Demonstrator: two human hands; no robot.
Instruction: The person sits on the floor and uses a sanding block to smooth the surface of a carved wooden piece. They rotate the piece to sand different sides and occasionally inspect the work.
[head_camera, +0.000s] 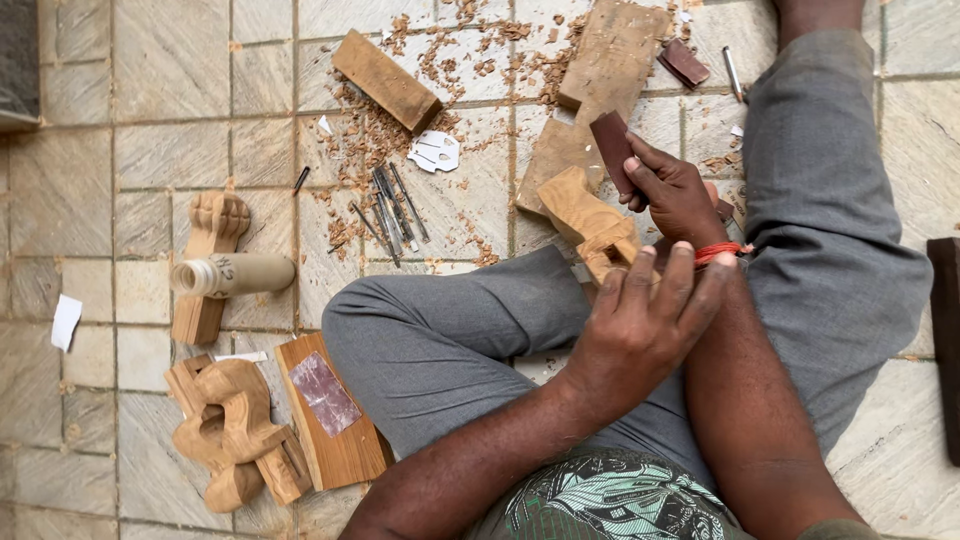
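Observation:
I sit on a tiled floor with my legs in grey trousers folded. My left hand grips a pale carved wooden piece that rests over my knee. My right hand, with a red thread around the wrist, is shut on a dark brown strip of sandpaper held at the upper edge of the carving. The lower part of the carving is hidden behind my left hand.
Several thin chisels and wood shavings lie ahead, with a wood block, a plank and a white paper cutout. At left are carved pieces, a rolled paper tube and a board with sandpaper.

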